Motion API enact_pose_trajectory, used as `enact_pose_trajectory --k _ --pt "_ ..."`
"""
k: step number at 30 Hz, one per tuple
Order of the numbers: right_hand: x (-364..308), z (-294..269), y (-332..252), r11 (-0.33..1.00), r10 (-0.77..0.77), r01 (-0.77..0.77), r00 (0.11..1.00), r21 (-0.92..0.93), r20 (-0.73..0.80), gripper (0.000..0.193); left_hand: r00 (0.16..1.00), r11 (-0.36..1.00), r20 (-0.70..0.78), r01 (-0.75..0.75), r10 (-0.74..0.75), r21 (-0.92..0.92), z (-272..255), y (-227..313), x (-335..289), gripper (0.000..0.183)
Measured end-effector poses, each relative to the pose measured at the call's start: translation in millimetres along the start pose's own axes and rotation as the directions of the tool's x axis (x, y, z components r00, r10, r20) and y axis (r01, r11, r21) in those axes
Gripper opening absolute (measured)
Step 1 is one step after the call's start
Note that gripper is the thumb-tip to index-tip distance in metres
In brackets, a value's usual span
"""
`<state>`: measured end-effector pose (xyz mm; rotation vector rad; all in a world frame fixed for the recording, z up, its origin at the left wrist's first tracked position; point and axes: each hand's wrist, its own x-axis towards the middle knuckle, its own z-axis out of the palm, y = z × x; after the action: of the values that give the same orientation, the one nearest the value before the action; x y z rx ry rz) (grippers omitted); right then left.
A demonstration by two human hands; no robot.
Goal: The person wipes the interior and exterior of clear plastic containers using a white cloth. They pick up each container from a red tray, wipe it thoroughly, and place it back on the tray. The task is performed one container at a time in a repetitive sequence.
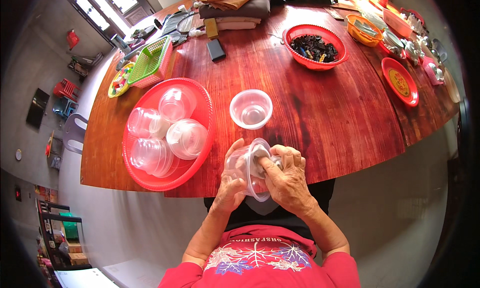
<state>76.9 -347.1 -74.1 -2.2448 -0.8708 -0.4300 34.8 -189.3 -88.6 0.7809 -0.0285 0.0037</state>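
My left hand [231, 185] grips a clear plastic bowl [239, 163] from outside, tilted on its side at the table's near edge. Inside its mouth, my right hand [287, 180] presses a bunched pale cloth [259, 160] against the wall, fingers closed on it. Just beyond stands another clear plastic bowl [251, 109], upright on the table. To the left, a large red basket-like tray [209, 133] holds several stacks of similar clear bowls [187, 139].
The reddish wooden table [310, 113] spreads ahead. A red colander [315, 65] with dark small items sits far right of centre. Green and pink baskets [150, 63], a black box [216, 50] and folded cloths [240, 8] lie farther back. A red plate [414, 93] is at right.
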Motion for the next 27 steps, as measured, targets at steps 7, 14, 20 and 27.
enact_pose_trajectory --k 7,14,20,27 --pt "-7.5 -11.9 10.5 0.979 -0.129 0.058 0.920 0.195 0.371 0.021 1.000 0.987 -0.001 0.020 -0.020 0.162 -16.2 -3.0 -3.0 0.099" --pt "-0.6 -22.8 15.1 0.611 0.152 -0.134 0.987 0.781 0.050 0.020 1.000 1.000 0.000 0.016 -0.016 -0.006 -7.0 3.2 -3.1 0.102" --pt "8.4 -1.0 -1.7 0.981 -0.191 0.195 0.975 -0.019 0.117 0.029 0.999 0.987 0.032 -0.008 0.003 0.157 4.2 0.2 -4.0 0.104" --pt "4.0 -0.4 -5.2 0.965 -0.225 0.138 0.873 0.223 0.432 0.023 0.993 0.991 0.112 0.020 -0.034 0.129 -16.4 -5.1 -2.9 0.105"
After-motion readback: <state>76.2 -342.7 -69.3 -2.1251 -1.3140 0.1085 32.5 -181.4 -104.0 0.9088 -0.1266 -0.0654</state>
